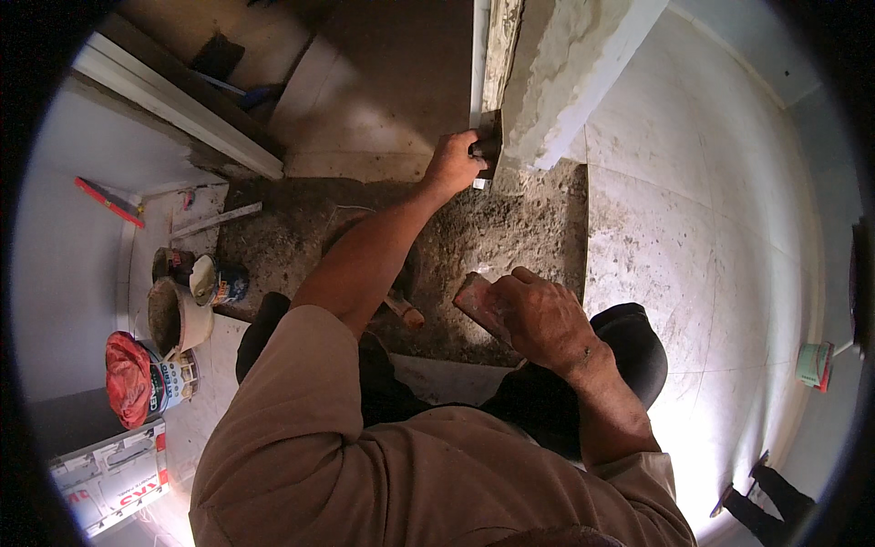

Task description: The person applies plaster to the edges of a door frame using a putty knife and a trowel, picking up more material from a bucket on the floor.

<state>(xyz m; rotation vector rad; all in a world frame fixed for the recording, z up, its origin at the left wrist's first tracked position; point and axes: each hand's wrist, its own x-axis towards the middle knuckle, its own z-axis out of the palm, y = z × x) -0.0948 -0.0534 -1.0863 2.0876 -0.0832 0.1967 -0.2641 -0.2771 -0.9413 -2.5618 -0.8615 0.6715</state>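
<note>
My left hand [453, 166] reaches forward to the foot of the wall end by the door frame. Its fingers are closed round the dark handle of a flat plate-like tool [492, 146], which lies up against the plastered wall end [540, 100]. Closer to my body, my right hand [544, 319] grips a flat, reddish block-like tool [480, 301] smeared with grey; its exact kind is unclear. Below my left forearm, a rounded wooden handle [404, 311] sticks out over the rough, dug-out floor strip [538, 219]. The other end of that handle is hidden.
At left stand a mortar-stained bucket [193, 314], several open cans [228, 281] and a paint tub [178, 378] with a red cloth [129, 378]. A red level [109, 202] leans on the left wall. Pale floor tiles [665, 237] lie at right, near a small green-and-red container [814, 366].
</note>
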